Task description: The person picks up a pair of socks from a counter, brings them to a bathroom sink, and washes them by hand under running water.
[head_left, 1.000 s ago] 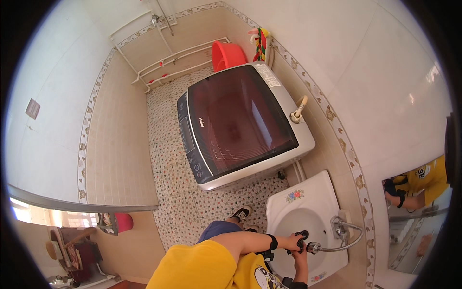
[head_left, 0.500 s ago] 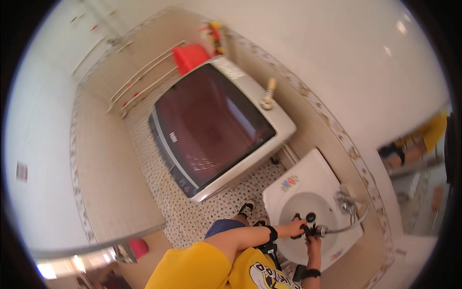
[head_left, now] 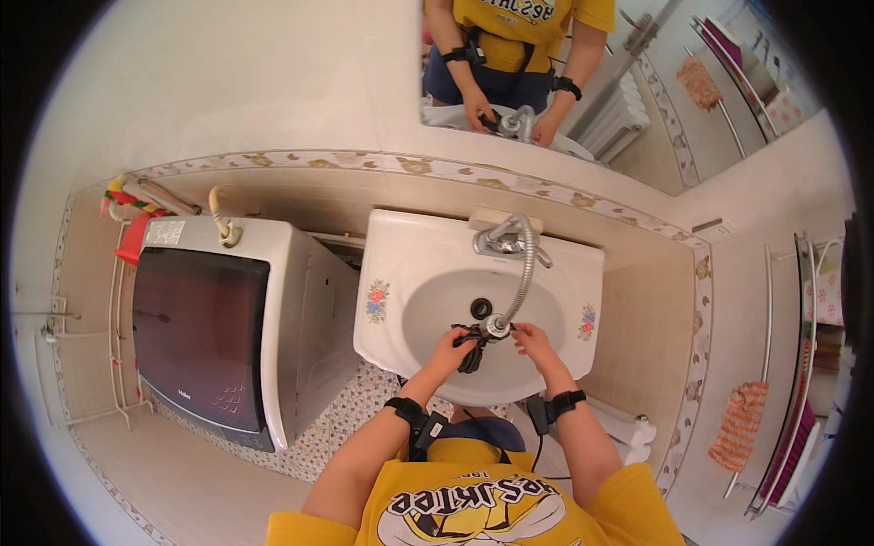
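Note:
Over the white washbasin my left hand is closed on a black, bunched, limp thing; its exact kind I cannot make out. Just above it hangs the round metal spray head of a flexible hose, which curves down from the chrome tap. My right hand is on the other side of the spray head, its fingertips pinched at what looks like a dark end of the same thing. Past the black thing lies the dark round drain. Whether water runs is too small to tell.
To the left stands a top-loading washing machine with a dark lid. Above the basin hangs a mirror. On the right wall are a towel rail with an orange striped cloth and a glass shelf. Bottles stand right of the basin.
My view has turned right, so the basin is now central and the washing machine at the left. My hands stay at the black thing, with the right one now farther apart from the left.

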Demonstrator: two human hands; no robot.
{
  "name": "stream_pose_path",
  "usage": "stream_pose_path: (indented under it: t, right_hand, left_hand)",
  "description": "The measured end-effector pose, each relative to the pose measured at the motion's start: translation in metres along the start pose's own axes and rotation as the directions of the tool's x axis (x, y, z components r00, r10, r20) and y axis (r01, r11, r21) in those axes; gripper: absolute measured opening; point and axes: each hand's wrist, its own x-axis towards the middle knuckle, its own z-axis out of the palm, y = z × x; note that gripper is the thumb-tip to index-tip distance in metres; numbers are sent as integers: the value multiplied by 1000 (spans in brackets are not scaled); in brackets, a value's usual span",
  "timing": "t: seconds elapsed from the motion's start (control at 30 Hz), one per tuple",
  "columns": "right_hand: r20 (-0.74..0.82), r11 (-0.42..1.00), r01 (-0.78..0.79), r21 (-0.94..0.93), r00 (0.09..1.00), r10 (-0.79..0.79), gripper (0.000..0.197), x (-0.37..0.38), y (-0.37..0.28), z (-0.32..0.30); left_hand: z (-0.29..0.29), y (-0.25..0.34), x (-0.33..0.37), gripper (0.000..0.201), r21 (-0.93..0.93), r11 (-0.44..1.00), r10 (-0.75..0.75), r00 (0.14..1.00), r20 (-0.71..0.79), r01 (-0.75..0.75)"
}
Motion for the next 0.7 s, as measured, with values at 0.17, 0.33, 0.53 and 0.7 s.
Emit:
stream_pose_path:
  t: [0.17, 0.33, 0.53, 0.7]
  right_hand:
    - [-90, 986, 148, 76, 986, -141, 41, 27, -44, -16]
    - [-188, 931, 319, 176, 939, -286, 33, 49, -83, -28]
    - [-177, 951, 307, 29, 938, -298, 28, 59, -96, -34]
    - [-206, 931, 364, -17, 910, -360, 29, 65, -94, -37]
  left_hand:
    - [10, -17, 9, 19, 143, 982, -95, 974, -207, 126]
    - [30, -11, 8, 25, 248, 965, 3, 945, -328, 83]
    - [36, -19, 21, 27, 234, 969, -14, 965, -263, 77]
    - [50, 21, 18, 21, 126, 983, -100, 969, -225, 131]
